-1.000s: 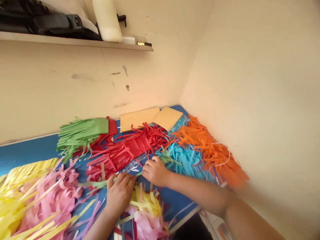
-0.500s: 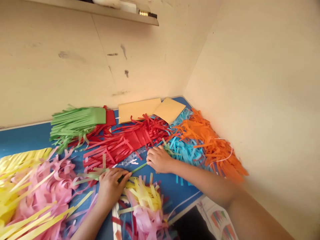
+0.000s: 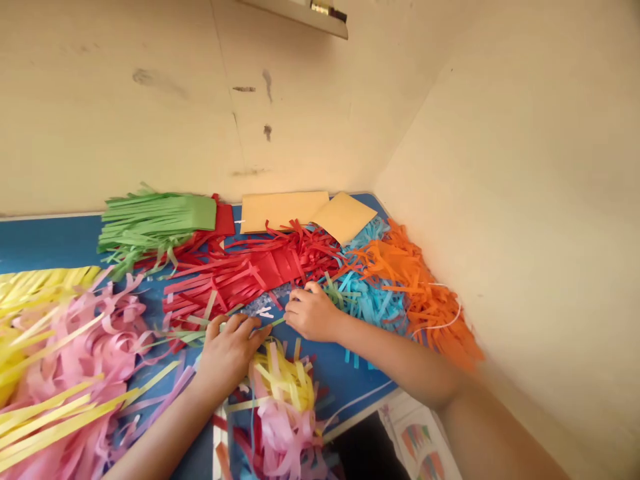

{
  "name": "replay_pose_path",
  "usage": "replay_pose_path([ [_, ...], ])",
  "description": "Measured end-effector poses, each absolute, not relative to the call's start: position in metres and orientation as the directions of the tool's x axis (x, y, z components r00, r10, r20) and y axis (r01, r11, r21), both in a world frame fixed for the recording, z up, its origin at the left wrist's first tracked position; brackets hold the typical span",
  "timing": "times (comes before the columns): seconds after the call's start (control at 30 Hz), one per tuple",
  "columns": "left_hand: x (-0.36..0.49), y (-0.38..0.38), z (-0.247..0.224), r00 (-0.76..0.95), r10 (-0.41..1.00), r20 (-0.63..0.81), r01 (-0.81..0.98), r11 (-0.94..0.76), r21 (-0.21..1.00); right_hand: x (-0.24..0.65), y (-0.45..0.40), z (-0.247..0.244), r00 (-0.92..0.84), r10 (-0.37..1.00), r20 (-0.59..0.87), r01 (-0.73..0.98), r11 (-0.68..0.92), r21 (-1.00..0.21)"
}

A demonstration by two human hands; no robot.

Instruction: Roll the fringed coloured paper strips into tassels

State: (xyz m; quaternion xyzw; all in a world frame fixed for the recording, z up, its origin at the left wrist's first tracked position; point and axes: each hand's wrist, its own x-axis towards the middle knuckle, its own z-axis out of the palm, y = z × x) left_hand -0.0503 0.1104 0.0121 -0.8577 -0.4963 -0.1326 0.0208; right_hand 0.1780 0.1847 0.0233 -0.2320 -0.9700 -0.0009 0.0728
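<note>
Between my two hands runs a thin green paper strip [image 3: 278, 322], low over the blue table [image 3: 345, 373]. My right hand [image 3: 311, 312] pinches its right end, beside the blue fringe [image 3: 373, 303]. My left hand [image 3: 233, 347] is bent over the strip's other end, with pale green fringe [image 3: 193, 335] spreading out to its left. Just behind the hands lies cut red fringed paper [image 3: 265, 270]. Nearer to me, a bundle of yellow [image 3: 287, 377] and pink strips [image 3: 285, 427] lies below my left hand.
Green fringed paper [image 3: 165, 220] and folded orange-yellow sheets [image 3: 285, 210] lie along the back wall. Orange fringe [image 3: 420, 287] with a white string is at the right. Yellow [image 3: 45, 283] and pink fringe [image 3: 90, 347] cover the left. A shelf [image 3: 300, 13] hangs above.
The view has shifted slightly. My hands have come a little closer together, so less of the green strip shows between them, and my left hand's fingers are flatter over it.
</note>
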Motion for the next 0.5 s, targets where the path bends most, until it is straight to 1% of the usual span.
replay_pose_path([
  [0.13, -0.037, 0.117, 0.012, 0.467, 0.832, 0.3, 0.846, -0.519, 0.122, 0.173, 0.187, 0.017, -0.91, 0.381, 0.163, 0.395, 0.917, 0.064],
  [0.2, -0.032, 0.121, 0.014, 0.448, 0.828, 0.336, 0.854, -0.508, 0.114, 0.166, 0.188, 0.016, -0.899, 0.411, 0.15, 0.422, 0.905, 0.054],
  [0.27, -0.035, 0.123, 0.02, 0.436, 0.815, 0.382, 0.86, -0.502, 0.09, 0.16, 0.187, 0.023, -0.866, 0.477, 0.15, 0.482, 0.876, -0.004],
  [0.33, -0.048, 0.119, 0.034, 0.42, 0.785, 0.455, 0.865, -0.498, 0.062, 0.156, 0.183, 0.043, -0.813, 0.549, 0.195, 0.538, 0.836, -0.112],
  [0.37, -0.057, 0.114, 0.045, 0.407, 0.762, 0.504, 0.868, -0.495, 0.047, 0.154, 0.179, 0.057, -0.778, 0.581, 0.238, 0.549, 0.814, -0.191],
  [0.43, -0.078, 0.097, 0.072, 0.382, 0.697, 0.607, 0.867, -0.498, 0.026, 0.153, 0.168, 0.094, -0.683, 0.65, 0.334, 0.514, 0.752, -0.412],
  [0.47, -0.088, 0.087, 0.088, 0.362, 0.659, 0.659, 0.861, -0.508, 0.035, 0.151, 0.164, 0.113, -0.633, 0.686, 0.359, 0.456, 0.705, -0.543],
  [0.5, -0.095, 0.076, 0.104, 0.348, 0.637, 0.688, 0.845, -0.531, 0.064, 0.149, 0.16, 0.131, -0.608, 0.716, 0.344, 0.368, 0.638, -0.676],
])
